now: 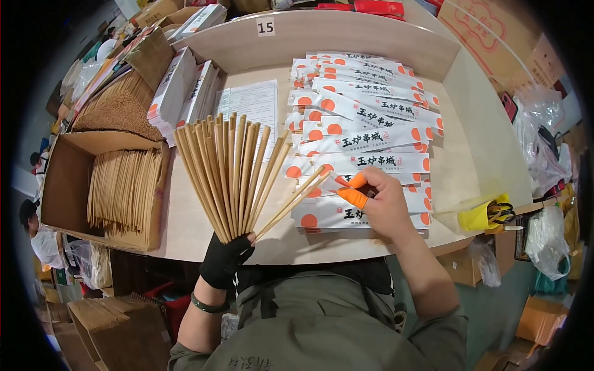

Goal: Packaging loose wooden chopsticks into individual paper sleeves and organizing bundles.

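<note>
In a dark fingerless glove, my left hand (224, 261) grips a fanned bundle of wooden chopsticks (234, 179) by their lower ends. A pair of them leans out to the right, its tips at the open end of a white paper chopstick sleeve (338, 181). My right hand (387, 204), with orange finger cots on thumb and forefinger, pinches that sleeve. Beneath and beyond it lie several overlapping filled-looking or flat sleeves (362, 141) with orange dots and black print; whether they hold chopsticks I cannot tell.
On the left stands a cardboard box (154, 210) of loose chopsticks (127, 185), with more chopsticks (117, 102) packed behind. Stacked sleeves (173, 86) and a printed sheet (250, 114) lie farther back. Scissors (500, 214) sit in a yellow holder (473, 216) at the right edge. A raised board rims the table (458, 154).
</note>
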Demonstrator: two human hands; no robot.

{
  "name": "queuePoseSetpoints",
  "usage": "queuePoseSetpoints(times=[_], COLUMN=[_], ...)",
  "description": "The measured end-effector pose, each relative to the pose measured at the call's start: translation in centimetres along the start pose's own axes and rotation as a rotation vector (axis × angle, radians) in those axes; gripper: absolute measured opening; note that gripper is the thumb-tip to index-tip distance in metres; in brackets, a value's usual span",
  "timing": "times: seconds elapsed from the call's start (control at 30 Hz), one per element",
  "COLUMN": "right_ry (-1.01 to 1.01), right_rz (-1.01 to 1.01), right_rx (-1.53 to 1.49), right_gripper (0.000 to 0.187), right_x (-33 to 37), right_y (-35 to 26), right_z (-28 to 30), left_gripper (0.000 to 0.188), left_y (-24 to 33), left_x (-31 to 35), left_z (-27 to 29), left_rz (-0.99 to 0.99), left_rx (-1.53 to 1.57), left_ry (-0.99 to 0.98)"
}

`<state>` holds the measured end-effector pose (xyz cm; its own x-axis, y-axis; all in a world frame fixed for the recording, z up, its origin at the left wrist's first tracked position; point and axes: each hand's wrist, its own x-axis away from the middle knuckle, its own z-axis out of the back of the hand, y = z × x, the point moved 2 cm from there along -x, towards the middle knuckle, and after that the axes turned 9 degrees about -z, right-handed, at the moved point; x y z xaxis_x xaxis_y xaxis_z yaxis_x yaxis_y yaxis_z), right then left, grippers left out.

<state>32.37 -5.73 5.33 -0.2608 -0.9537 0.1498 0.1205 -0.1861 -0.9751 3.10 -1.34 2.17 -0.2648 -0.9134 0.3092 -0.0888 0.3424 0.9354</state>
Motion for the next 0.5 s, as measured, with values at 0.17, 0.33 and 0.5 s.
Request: queuePoseSetpoints(times=[0.17,0.33,0.5], right_ry=[0.003,-0.063,-0.049], right_rz=[0.099,0.140,0.286], right_rx=[0.021,0.077,0.271], right_gripper=[0.013,0.013,0.014], right_x=[0.3,0.8,1.1], right_y=[-0.4,-0.2,0.4], right_z=[0.4,0.5,0.7], left_gripper=[0.031,0.035,0.024], left_y=[-0.1,0.6,1.3], left_x=[0.6,0.0,-1.0], left_z=[1.5,3.0,4.7], left_rz=[0.131,0.195,0.103], left_rx=[0.078,-0.030,-0.277], left_ry=[-0.058,-0.099,-0.186])
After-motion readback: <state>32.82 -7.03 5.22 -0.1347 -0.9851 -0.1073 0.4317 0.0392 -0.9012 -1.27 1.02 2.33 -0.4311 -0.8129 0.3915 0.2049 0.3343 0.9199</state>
